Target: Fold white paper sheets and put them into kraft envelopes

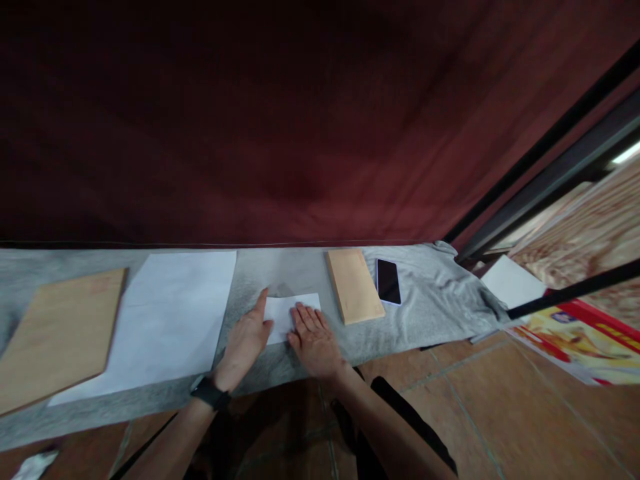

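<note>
A small folded piece of white paper (280,309) lies on the grey cloth in front of me. My right hand (317,343) rests flat on its right part, fingers stretched forward and close together. At the paper's left edge is my left hand (247,341), its index finger pointing ahead and its thumb reaching to the paper; the other fingers are mostly hidden. To the right of the paper lies a neat stack of tan envelopes (354,287). Large white sheets (175,320) are spread left of my left hand.
A larger tan envelope stack (65,333) overlaps the white sheets at far left. A dark-screened phone (389,281) lies right of the small stack. The grey cloth (430,300) covers a narrow surface against a dark red curtain (300,133). A colourful box (580,337) stands at right near black bars.
</note>
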### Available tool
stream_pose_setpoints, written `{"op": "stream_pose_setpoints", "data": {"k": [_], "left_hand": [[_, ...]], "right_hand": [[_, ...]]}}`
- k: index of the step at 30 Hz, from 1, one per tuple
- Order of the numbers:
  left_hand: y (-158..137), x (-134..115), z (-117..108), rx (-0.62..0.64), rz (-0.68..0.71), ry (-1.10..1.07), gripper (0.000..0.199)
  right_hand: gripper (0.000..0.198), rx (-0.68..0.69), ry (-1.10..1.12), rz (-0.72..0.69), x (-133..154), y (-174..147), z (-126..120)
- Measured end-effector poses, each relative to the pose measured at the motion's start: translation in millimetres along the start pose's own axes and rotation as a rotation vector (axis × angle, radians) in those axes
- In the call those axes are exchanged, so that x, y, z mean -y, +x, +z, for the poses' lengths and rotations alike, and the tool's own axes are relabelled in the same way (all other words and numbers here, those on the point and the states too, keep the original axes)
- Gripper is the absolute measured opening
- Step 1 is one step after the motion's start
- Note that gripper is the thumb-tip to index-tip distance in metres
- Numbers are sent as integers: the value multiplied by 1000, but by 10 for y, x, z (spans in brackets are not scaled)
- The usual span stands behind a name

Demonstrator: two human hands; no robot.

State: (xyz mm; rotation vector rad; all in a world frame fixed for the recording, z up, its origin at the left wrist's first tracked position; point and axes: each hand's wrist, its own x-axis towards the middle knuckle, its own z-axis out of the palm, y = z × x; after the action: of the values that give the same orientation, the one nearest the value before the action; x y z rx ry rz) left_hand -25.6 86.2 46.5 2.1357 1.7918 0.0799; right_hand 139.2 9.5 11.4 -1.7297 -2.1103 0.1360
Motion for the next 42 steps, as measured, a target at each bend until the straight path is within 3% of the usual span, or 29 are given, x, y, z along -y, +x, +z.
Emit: {"op": "stream_pose_setpoints", "data": {"k": [3, 6, 10, 12, 14, 17, 24, 31, 42], "left_hand": [[-35, 15, -24, -7, -7, 26, 71], [-100, -9, -17, -138, 28, 123, 61], [-178, -146, 219, -414, 250, 145, 53], [-211, -229, 409, -418, 417, 101, 56], [-238, -283, 571, -392, 465, 78, 63], [-262, -290, 678, -369, 427, 77, 74], [-237, -217, 655, -402, 320, 108, 83], [-229, -162, 645, -434, 265, 112, 72], [-240, -173, 568, -480, 232, 122, 65]], "right_hand": [[54, -25, -26, 28, -7, -35, 74], [52, -28, -29, 55, -37, 1, 56], [48, 31, -29, 11, -101, 71, -18], [49, 48, -59, -19, -135, 73, -27], [52, 51, -110, -40, -158, 54, -7], [54, 39, -174, -40, -171, 22, 50], [53, -40, -198, 35, -235, 66, 107], [53, -111, -216, 106, -297, 103, 131], [54, -64, -224, 158, -253, 104, 100]]}}
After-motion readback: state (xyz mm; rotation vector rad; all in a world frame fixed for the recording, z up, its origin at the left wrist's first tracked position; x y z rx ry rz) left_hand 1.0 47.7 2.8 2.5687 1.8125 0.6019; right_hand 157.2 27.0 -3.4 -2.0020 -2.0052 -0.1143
